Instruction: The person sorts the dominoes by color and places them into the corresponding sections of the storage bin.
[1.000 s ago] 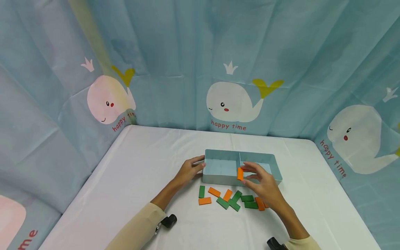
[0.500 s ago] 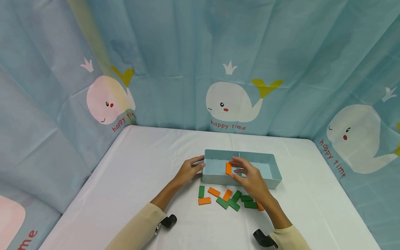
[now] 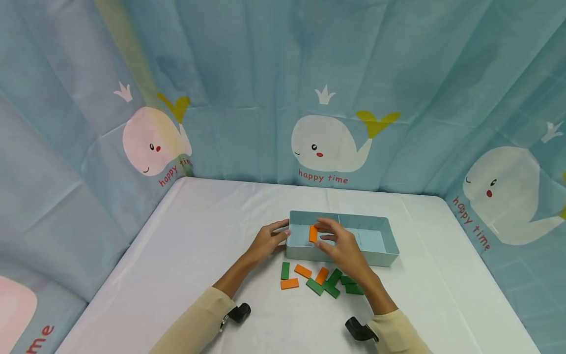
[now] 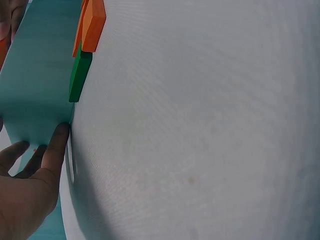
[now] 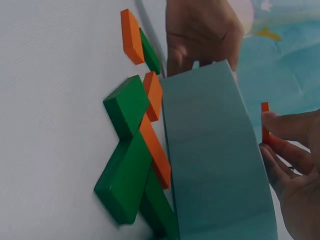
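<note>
An orange block [image 3: 313,234], flat and oblong, is pinched between the thumb and fingers of my right hand [image 3: 343,248] over the left compartment of a blue-grey box [image 3: 309,253]. In the right wrist view the same block [image 5: 265,122] shows edge-on above the box rim. My left hand [image 3: 266,242] touches the box's left end with its fingers spread. In the left wrist view, fingertips of the left hand [image 4: 35,185] lie against the box wall [image 4: 40,75]. Loose green blocks [image 3: 315,287] and orange blocks [image 3: 289,283] lie in front of the box.
A thin divider [image 3: 339,220] splits the box into two compartments. Some green blocks [image 5: 125,175] overlap or lean on others near the box's front wall. White cloth [image 3: 212,216] covers the table, and a whale-print curtain [image 3: 247,137] hangs behind it.
My right hand has carried the orange block leftward, from in front of the divider to over the left compartment. The left hand and the box have stayed in place.
</note>
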Demonstrator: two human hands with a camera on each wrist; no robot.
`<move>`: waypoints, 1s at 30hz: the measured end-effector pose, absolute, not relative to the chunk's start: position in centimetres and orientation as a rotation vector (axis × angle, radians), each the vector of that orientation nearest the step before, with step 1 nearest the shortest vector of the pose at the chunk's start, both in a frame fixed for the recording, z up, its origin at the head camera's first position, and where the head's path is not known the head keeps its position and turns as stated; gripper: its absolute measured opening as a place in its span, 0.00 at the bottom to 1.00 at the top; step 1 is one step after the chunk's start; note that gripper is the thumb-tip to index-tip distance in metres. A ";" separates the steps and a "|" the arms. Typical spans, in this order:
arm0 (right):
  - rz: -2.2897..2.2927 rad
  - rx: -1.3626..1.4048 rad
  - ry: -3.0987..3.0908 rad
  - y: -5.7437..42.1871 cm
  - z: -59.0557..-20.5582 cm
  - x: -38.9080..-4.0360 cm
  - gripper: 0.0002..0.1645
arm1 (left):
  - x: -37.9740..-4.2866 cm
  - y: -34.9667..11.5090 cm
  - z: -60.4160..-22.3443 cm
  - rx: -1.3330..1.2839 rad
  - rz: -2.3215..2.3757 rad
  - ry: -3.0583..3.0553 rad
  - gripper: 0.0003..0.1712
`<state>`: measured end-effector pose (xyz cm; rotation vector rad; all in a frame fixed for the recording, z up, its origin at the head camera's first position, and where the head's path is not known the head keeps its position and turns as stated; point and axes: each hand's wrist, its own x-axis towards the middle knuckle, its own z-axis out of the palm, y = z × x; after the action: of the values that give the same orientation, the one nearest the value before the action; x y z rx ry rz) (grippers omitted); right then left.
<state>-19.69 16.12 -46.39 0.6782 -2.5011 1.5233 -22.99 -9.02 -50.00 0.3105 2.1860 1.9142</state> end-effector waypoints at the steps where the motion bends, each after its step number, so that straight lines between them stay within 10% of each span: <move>1: 1.527 0.674 -2.505 15.9 -46.3 -19.8 0.37 | -23.0 -9.0 -50.0 0.304 1.914 2.186 0.32; 30: 1.437 0.618 -2.731 13.7 -45.7 -23.2 0.37 | -23.2 -9.1 -50.1 0.310 1.928 2.160 0.33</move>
<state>-23.18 13.66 -45.67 0.6177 -2.7310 1.4374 -23.16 -9.11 -50.14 0.3096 2.1600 1.9277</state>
